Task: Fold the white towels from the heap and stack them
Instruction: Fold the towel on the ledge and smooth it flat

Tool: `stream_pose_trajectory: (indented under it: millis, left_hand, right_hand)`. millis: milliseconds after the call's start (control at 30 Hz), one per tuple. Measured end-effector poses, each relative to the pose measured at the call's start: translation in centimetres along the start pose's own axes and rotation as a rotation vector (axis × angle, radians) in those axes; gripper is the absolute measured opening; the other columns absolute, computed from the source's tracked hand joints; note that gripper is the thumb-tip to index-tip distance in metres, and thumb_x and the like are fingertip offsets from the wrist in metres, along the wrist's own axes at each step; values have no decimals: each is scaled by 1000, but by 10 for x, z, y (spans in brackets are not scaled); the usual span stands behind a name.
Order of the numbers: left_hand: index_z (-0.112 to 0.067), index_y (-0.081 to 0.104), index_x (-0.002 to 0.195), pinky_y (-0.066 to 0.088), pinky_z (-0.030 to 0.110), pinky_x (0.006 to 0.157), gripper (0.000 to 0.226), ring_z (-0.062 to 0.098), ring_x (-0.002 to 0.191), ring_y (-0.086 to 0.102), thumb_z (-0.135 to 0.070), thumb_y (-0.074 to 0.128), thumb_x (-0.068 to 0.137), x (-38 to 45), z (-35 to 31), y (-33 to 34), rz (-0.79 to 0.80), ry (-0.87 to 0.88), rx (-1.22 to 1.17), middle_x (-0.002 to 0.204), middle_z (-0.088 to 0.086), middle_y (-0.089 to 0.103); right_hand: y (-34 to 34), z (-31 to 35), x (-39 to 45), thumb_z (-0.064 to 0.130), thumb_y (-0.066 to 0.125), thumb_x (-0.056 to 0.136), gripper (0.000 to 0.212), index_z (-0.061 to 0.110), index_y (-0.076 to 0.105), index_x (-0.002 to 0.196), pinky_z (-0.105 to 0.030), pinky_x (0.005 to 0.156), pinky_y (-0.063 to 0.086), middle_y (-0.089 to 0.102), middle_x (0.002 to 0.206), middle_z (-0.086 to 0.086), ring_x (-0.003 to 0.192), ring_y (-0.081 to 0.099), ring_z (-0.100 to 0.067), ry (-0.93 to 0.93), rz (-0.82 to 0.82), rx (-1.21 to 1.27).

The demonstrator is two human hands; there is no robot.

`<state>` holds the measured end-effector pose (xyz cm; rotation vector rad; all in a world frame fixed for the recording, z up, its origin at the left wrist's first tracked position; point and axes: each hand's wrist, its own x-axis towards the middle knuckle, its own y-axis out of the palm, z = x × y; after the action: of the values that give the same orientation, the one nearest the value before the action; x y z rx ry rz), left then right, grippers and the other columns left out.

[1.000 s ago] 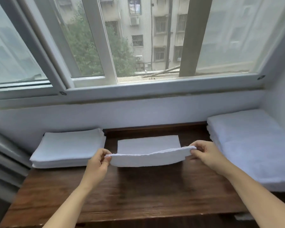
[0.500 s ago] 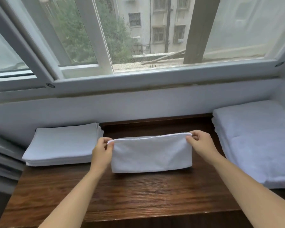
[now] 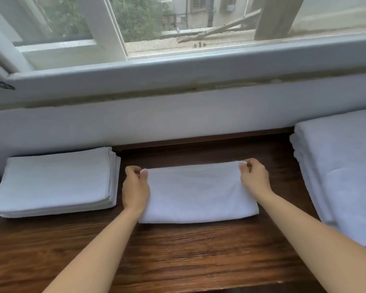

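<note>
Left hand (image 3: 135, 188) and right hand (image 3: 254, 177) each pinch a far corner of the folded white towel (image 3: 199, 193) lying flat mid-desk (image 3: 178, 256), between the folded stack (image 3: 55, 180) and the heap (image 3: 342, 172), bare wood nearer.

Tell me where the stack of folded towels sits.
In the head view, the stack of folded towels sits at the wooden table's left end, beside the left hand.
</note>
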<state>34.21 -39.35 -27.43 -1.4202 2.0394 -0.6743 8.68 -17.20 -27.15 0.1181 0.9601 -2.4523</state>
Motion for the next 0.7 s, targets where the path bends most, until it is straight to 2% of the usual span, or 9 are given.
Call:
stream_pose_trajectory:
  millis: [100,233,433,600,667,700]
  left_hand:
    - [-22,44,111,42,36,75,12,25,92,59,-32,48,106,5,0,3,-20,45,16,103,3,62]
    - [-25,44,110,47,40,75,11,26,92,60,-34,47,106,12,2,8,-17,75,42,104,3,63]
    - [-23,45,109,49,44,77,10,30,91,60,-31,48,106,12,8,10,-85,98,-33,103,3,63]
    - [-19,48,114,44,40,74,17,25,88,57,-34,43,107,16,0,14,-67,94,166,111,4,60]
    - [-12,51,119,46,44,78,22,29,98,58,-30,46,106,16,-4,12,-103,154,280,120,9,56]
    - [-9,53,121,48,47,85,23,34,109,57,-24,50,104,15,-5,13,-149,214,347,127,13,54]
  right_hand:
    - [2,2,4,25,51,107,23,10,64,119,-26,68,43,64,96,0,89,59,-14,-10,-28,-1]
    - [7,0,7,26,51,107,21,11,64,116,-30,73,44,63,93,3,88,61,-13,-4,-42,-8]
    - [12,-1,8,30,43,109,21,16,58,109,-33,67,48,63,91,0,86,63,-19,-18,-58,-16]
    - [14,3,12,35,42,109,28,14,57,119,-37,74,52,67,100,-5,92,66,-24,-22,-50,-96]
    - [16,12,8,31,47,107,30,11,53,128,-40,78,54,64,113,-11,97,64,-27,-16,-110,-202]
    - [19,16,4,27,52,104,33,8,51,132,-42,80,53,60,120,-15,101,62,-31,-56,-189,-313]
